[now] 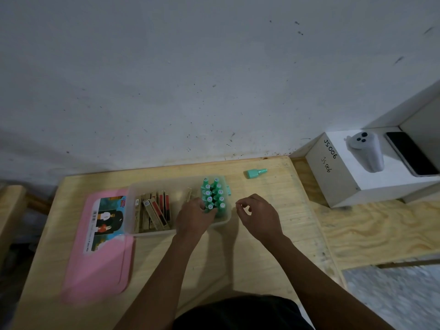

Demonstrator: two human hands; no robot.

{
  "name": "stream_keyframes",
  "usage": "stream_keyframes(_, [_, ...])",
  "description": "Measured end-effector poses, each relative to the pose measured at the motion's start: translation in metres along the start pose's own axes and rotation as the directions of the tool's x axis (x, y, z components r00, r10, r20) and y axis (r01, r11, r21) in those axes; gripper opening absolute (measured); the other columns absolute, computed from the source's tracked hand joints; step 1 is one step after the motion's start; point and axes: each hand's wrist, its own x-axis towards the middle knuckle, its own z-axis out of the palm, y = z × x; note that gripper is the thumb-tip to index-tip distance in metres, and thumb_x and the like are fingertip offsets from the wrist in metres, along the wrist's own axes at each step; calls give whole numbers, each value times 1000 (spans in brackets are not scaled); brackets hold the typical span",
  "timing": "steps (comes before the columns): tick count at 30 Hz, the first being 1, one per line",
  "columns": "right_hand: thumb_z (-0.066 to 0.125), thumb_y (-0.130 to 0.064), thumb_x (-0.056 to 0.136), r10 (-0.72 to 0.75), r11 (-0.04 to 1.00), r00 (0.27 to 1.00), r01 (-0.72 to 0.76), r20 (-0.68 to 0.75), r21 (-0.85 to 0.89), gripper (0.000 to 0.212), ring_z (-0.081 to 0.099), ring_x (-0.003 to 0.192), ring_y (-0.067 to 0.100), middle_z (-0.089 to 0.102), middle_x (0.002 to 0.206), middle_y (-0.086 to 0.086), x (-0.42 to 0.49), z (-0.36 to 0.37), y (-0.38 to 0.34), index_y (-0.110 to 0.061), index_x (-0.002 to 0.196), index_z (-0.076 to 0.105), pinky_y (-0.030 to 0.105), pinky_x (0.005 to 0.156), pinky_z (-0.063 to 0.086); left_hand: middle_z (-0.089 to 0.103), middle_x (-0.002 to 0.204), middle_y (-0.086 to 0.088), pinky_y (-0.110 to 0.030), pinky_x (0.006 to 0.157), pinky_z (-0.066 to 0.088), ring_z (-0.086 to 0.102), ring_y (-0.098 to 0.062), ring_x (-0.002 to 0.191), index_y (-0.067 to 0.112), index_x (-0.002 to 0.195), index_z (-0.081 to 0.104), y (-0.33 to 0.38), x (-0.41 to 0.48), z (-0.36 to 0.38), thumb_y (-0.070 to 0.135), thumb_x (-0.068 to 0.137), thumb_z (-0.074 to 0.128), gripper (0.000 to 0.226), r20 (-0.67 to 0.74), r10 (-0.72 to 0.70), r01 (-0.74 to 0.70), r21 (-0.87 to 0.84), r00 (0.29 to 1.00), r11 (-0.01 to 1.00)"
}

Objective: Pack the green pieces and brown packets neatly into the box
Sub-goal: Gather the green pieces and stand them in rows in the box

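A clear plastic box (133,210) sits on the wooden table. Several brown packets (154,210) stand packed in its left half, and one more (188,193) leans near the middle. Several green pieces (214,191) stand upright in two rows in its right end. My left hand (194,216) reaches into the box, its fingers against the nearest green piece (210,207). Just right of the box hovers my right hand (258,216), fingers loosely curled with nothing in them. One green piece (256,173) lies on its side on the table behind the box.
A pink lid (100,265) with a printed label lies left of the box. At the right stands a white box (338,184) marked "JS 006", carrying a grey device (366,151) and a black phone (410,153). A wall rises behind the table.
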Motion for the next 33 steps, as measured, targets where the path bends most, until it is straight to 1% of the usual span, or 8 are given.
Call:
stream_keyframes(8, [59, -35, 92, 146, 987, 986, -151, 77, 50, 21, 59, 80, 4, 65, 101, -11, 11, -18, 29, -29, 110, 69, 23, 67, 48, 63, 76, 4, -32, 67, 53, 62, -17, 72, 23, 82, 63, -3, 4, -10, 45, 69, 77, 30, 110, 27, -19, -75, 994, 997])
stream_keyframes(13, [59, -35, 92, 260, 961, 952, -271, 160, 50, 26, 59, 84, 7, 65, 107, -7, 29, -30, 66, -28, 116, 65, 28, 72, 49, 60, 70, 3, -30, 61, 51, 59, -16, 64, 23, 86, 64, 28, 5, -17, 46, 79, 68, 25, -49, 147, -150, -74, 988, 986])
stream_keyframes(15, [59, -36, 91, 287, 954, 939, -297, 192, 28, 30, 60, 87, 9, 65, 110, -5, 40, -32, 80, -29, 120, 63, 31, 76, 52, 64, 78, 2, -30, 61, 49, 60, -17, 71, 22, 89, 65, 45, 14, -17, 45, 83, 63, 24, -112, 224, -229, -27, 968, 973])
stream_keyframes(19, [59, -36, 91, 306, 951, 922, -309, 237, -24, 37, 60, 102, 14, 63, 118, -3, 64, -37, 95, -29, 127, 57, 34, 84, 52, 64, 99, -1, -37, 84, 42, 55, -24, 100, 21, 98, 66, 73, 59, -4, 47, 85, 56, 31, -115, 359, -326, 234, 926, 916])
stream_keyframes(24, [57, -28, 92, 273, 962, 924, -267, 268, -57, 42, 55, 116, 20, 56, 130, 1, 95, -33, 100, -28, 134, 52, 39, 90, 51, 63, 110, -6, -45, 103, 29, 52, -29, 112, 14, 105, 62, 104, 113, 14, 54, 86, 48, 46, 225, 105, -228, 635, 969, 738])
stream_keyframes(28, [49, -20, 94, 234, 970, 928, -205, 290, -128, 45, 45, 125, 25, 44, 142, 3, 118, -25, 102, -25, 139, 45, 44, 91, 51, 51, 70, 4, -43, 105, 22, 54, -21, 80, 19, 79, 52, 111, 138, 25, 43, 82, 53, 24, 322, -61, -199, 710, 945, 676])
stream_keyframes(31, [44, -17, 96, 184, 979, 933, -146, 310, -144, 46, 42, 128, 25, 39, 147, 2, 137, -21, 105, -24, 142, 39, 46, 93, 50, 51, 66, 5, -44, 103, 21, 47, -17, 63, 20, 70, 49, 110, 150, 32, 38, 79, 57, 21, 360, -159, -171, 729, 919, 663])
stream_keyframes(33, [44, -20, 97, 147, 986, 928, -108, 342, -130, 45, 43, 127, 25, 41, 145, 2, 147, -18, 107, -26, 141, 39, 46, 94, 50, 53, 68, 4, -45, 104, 20, 52, -19, 69, 19, 77, 54, 108, 155, 37, 35, 78, 59, 17, 385, -191, -164, 720, 903, 674])
